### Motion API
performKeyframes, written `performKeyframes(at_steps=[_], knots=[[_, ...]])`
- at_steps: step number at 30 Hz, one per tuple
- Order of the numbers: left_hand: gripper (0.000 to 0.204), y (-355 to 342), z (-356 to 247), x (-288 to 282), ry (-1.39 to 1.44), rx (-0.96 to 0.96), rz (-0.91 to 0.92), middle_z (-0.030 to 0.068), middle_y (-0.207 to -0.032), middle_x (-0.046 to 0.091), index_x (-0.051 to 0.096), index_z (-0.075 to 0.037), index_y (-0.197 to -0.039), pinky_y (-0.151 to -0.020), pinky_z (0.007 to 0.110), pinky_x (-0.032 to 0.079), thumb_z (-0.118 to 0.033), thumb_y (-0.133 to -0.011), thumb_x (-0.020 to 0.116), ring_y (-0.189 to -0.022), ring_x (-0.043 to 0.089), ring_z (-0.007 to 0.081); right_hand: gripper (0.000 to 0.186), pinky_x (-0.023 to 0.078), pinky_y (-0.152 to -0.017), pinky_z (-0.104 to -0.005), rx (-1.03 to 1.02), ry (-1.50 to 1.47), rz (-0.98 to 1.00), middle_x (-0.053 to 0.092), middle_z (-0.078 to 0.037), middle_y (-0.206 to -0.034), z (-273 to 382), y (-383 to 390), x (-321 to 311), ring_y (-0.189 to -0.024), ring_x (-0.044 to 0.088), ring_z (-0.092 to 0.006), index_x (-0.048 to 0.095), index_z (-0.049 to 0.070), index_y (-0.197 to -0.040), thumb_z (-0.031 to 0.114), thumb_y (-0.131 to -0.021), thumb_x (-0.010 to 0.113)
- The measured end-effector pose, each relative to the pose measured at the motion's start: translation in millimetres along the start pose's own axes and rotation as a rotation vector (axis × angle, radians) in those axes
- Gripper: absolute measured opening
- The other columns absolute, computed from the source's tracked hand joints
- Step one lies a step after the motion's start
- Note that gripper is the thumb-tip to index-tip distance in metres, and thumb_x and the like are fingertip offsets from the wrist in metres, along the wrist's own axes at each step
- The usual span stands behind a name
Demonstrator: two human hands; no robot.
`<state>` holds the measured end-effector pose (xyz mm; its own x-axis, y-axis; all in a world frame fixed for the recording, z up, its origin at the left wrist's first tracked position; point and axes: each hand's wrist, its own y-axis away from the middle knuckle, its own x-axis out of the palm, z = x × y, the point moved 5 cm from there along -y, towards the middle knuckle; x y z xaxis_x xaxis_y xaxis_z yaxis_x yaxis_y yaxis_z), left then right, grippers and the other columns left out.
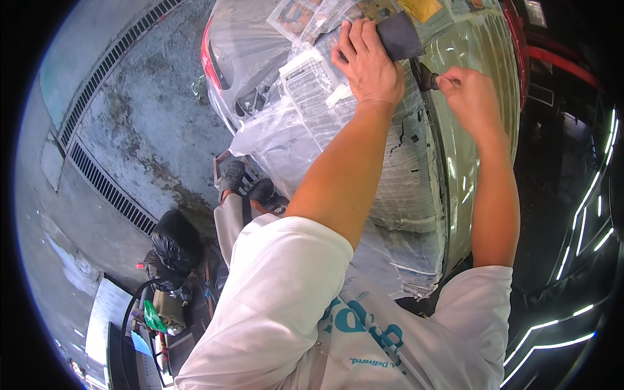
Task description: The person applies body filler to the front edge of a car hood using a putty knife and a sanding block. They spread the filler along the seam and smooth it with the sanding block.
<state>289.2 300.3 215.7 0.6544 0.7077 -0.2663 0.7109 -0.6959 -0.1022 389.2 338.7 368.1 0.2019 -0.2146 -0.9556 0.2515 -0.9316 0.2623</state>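
Observation:
My left hand [370,71] is palm down, fingers bent, on a dark square sheet [402,38] over the plastic-and-newspaper masking [312,97] of a car. Its thumb is hidden. Just to the right, my right hand [465,91] grips a small dark flat tool [428,79], held against a long dark seam between the masking and a glossy pale strip [468,195]. Cracks or dark flecks mark the masking below my hands.
My shoe [231,179] is by a metal step frame [218,169] at the car's side. A drain grate [110,187] crosses the concrete floor [136,110]. Black bags [172,240] and assorted items lie lower left. Red bodywork [562,65] and light strips show at right.

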Motion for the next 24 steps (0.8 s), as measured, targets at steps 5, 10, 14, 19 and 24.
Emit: performKeyframes(at_steps=[5, 10, 14, 19, 24], knots=[[0.076, 1, 1, 0, 0.029, -0.011, 0.014, 0.011, -0.148, 0.045, 0.044, -0.005, -0.139, -0.118, 0.059, 0.019, -0.001, -0.068, 0.07, -0.151, 0.03, 0.0375, 0.022, 0.051, -0.068, -0.047, -0.047, 0.09, -0.048, 0.07, -0.021, -0.079, 11, 2, 1, -0.072, 0.067, -0.0391, 0.076, 0.003, -0.097, 0.024, -0.096, 0.07], [0.08, 1, 3, -1, -0.005, -0.003, 0.015, 0.0151, -0.148, 0.046, 0.044, -0.003, -0.142, -0.121, 0.054, 0.018, -0.001, -0.066, 0.07, -0.151, 0.032, 0.0381, 0.021, 0.053, -0.07, -0.0491, -0.072, 0.227, -0.085, 0.072, -0.022, -0.084, 26, 1, 6, -0.078, 0.069, -0.0421, 0.076, 0.004, -0.097, 0.024, -0.096, 0.07], [0.08, 3, 0, -3, 0.011, 0.035, -0.017, 0.016, -0.148, 0.046, 0.044, -0.003, -0.142, -0.121, 0.055, 0.018, -0.001, -0.066, 0.069, -0.15, 0.032, 0.0383, 0.021, 0.054, -0.07, -0.0459, -0.032, 0.262, -0.021, 0.072, -0.02, -0.08, 23, -18, 12, -0.074, 0.07, -0.0369, 0.077, 0.004, -0.095, 0.024, -0.094, 0.072], [0.072, 2, -1, -2, 0.025, 0.002, 0.009, 0.0115, -0.148, 0.046, 0.045, -0.004, -0.139, -0.119, 0.057, 0.019, -0.001, -0.071, 0.068, -0.152, 0.03, 0.0378, 0.023, 0.053, -0.067, -0.0397, 0.011, -0.211, 0.248, 0.07, -0.016, -0.074, -34, -44, 3, -0.067, 0.068, -0.0283, 0.077, 0.001, -0.09, 0.024, -0.094, 0.074], [0.072, 0, -1, -2, 0.005, -0.022, 0.016, 0.0114, -0.148, 0.046, 0.045, -0.004, -0.139, -0.119, 0.057, 0.019, -0.001, -0.07, 0.067, -0.152, 0.029, 0.0379, 0.023, 0.05, -0.064, -0.0413, 0.005, -0.064, -0.04, 0.068, -0.019, -0.071, 4, -3, 1, -0.061, 0.063, -0.032, 0.075, -0.001, -0.091, 0.022, -0.095, 0.072]])
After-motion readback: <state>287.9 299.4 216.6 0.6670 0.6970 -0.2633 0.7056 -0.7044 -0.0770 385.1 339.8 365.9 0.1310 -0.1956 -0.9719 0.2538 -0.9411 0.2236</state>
